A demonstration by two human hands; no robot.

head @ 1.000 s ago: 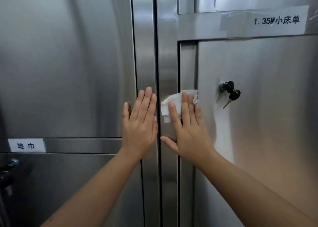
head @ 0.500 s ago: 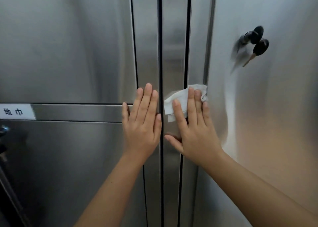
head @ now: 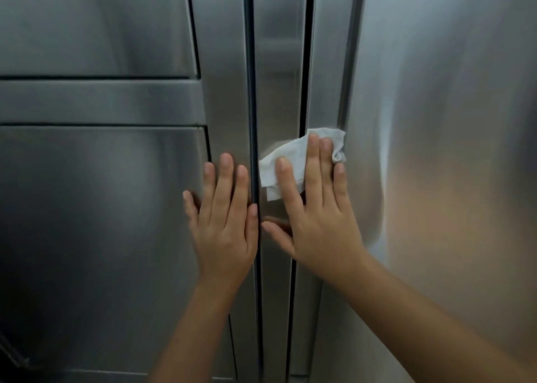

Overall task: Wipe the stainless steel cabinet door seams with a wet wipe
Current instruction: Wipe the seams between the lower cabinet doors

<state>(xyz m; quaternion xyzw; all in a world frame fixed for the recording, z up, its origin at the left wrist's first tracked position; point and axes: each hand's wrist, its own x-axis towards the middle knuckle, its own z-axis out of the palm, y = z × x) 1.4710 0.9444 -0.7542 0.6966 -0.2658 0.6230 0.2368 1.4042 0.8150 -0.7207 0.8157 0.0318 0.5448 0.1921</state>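
Head view: right hand [head: 316, 217] lying flat, fingers straight, pressing the wet wipe [head: 292, 154] under its fingertips onto the dark door seam [head: 304, 63] that runs above and below it. Left hand [head: 225, 228] bracing flat just beside, holding nothing. Judgement: fingertips should be bearing into the groove, tracking it slowly.

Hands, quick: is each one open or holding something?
Left hand: open, flat on the steel cabinet, holding nothing.
Right hand: open, pressing the wet wipe flat over a seam.
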